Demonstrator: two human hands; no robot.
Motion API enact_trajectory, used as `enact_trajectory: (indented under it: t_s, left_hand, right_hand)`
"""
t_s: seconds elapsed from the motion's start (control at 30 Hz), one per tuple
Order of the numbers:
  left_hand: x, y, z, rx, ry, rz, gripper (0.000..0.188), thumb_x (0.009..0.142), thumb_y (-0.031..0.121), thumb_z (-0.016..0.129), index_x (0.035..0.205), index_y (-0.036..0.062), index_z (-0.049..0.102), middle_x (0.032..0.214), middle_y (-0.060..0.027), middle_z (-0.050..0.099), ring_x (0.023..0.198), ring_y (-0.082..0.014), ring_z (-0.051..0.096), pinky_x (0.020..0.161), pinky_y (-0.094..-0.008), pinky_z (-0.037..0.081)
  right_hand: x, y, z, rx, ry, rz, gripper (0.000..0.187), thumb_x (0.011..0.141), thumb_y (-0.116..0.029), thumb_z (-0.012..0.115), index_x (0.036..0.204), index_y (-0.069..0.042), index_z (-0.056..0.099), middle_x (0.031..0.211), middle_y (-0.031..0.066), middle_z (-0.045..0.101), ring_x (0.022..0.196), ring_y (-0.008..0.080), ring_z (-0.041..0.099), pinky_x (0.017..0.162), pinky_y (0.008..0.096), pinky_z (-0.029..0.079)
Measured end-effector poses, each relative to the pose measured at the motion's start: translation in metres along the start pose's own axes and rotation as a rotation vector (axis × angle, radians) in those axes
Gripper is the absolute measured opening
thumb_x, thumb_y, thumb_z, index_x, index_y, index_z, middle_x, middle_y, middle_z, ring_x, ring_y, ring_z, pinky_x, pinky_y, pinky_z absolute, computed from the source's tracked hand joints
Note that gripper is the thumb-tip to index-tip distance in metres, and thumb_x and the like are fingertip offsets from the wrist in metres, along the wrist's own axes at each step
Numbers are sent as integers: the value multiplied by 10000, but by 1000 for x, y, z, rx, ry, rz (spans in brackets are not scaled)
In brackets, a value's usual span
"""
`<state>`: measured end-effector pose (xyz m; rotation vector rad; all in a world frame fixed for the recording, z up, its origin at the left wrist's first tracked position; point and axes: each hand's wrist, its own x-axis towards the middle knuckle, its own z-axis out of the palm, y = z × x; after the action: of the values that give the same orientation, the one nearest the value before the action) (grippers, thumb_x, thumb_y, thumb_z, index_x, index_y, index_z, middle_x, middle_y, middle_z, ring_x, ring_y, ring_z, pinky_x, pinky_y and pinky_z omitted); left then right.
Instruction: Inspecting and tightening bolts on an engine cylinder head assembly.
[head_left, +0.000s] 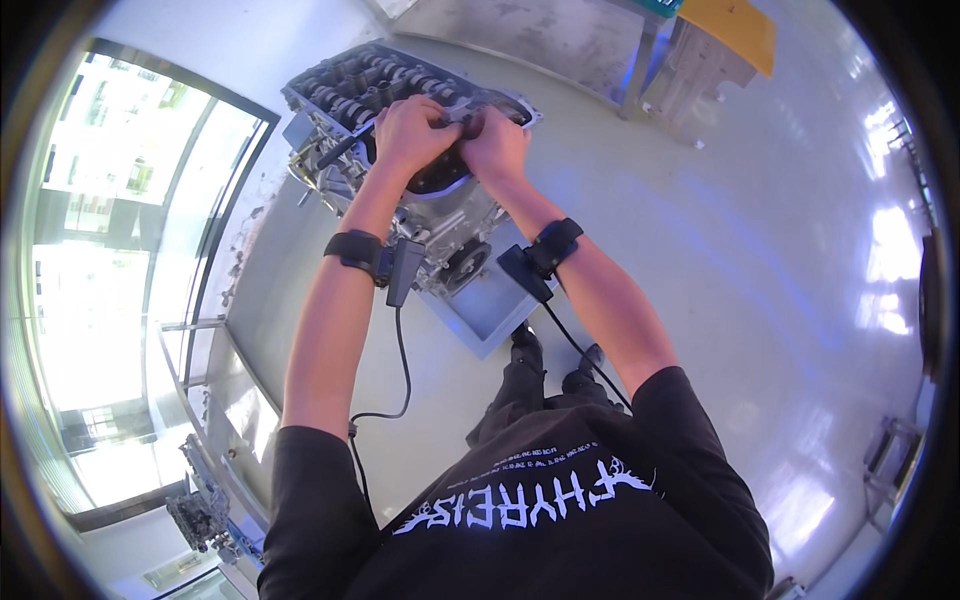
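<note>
A car engine (450,212) stands in front of me with its top uncovered, showing rows of camshaft lobes (372,72). Both of my hands reach over its near end. My left hand (410,138) has its fingers bent and pressed together at a small grey metal part (457,108). Close on its right, my right hand (494,148) is closed too, its fingertips at the same spot. What lies between the fingers of either hand is mostly hidden. Below the hands shows the dark opening at the engine's end, and lower down a round pulley (465,262).
A grey tray-like base (487,318) sits under the engine, close to my feet. Beyond the engine is a metal table (540,45), with a yellow-topped stand (728,40) at its right. Large windows (120,230) line the left. Cables (405,365) hang from my wrist straps.
</note>
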<state>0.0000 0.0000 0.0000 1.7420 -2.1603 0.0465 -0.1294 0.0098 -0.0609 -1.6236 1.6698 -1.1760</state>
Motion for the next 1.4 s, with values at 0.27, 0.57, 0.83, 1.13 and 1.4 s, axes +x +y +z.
enact_trajectory:
  t_s: [0.27, 0.57, 0.83, 1.13, 1.4]
  left_hand:
    - [1, -5, 4, -51, -8, -23, 329, 635, 374, 715, 785, 82, 725, 992, -10, 668, 1016, -231, 582, 966, -399, 365]
    - [1, -5, 4, -53, 0, -20, 340, 644, 387, 713, 782, 77, 726, 994, -18, 669, 1020, -238, 582, 956, -394, 373]
    - [2, -6, 4, -58, 10, -16, 339, 645, 388, 711, 771, 74, 726, 967, -23, 674, 994, -241, 594, 947, -389, 383]
    - [1, 5, -3, -66, 68, -6, 297, 724, 334, 662, 800, 52, 708, 895, -72, 670, 898, -267, 622, 827, -371, 467]
    - [-4, 2, -6, -320, 267, -9, 152, 760, 161, 621, 827, 32, 669, 905, -106, 663, 896, -275, 633, 828, -347, 473]
  right_hand:
    - [-1, 0, -1, 109, -16, 4, 151, 670, -143, 648, 794, -94, 577, 774, 106, 655, 840, 316, 616, 848, 409, 333]
    - [-4, 3, 2, 9, -53, -24, 94, 711, -158, 631, 792, -113, 645, 837, 97, 665, 918, 296, 587, 863, 416, 321]
    - [-1, 6, 3, 67, -102, -8, 99, 709, -169, 639, 783, -123, 685, 849, 88, 671, 927, 286, 587, 878, 411, 320]
    - [-4, 3, 0, 106, -25, -11, 199, 677, -103, 657, 855, -93, 570, 804, 87, 644, 902, 298, 598, 882, 418, 318]
    - [-3, -3, -1, 30, -43, 1, 210, 667, -64, 600, 872, -89, 559, 829, 104, 651, 897, 308, 607, 889, 420, 319]
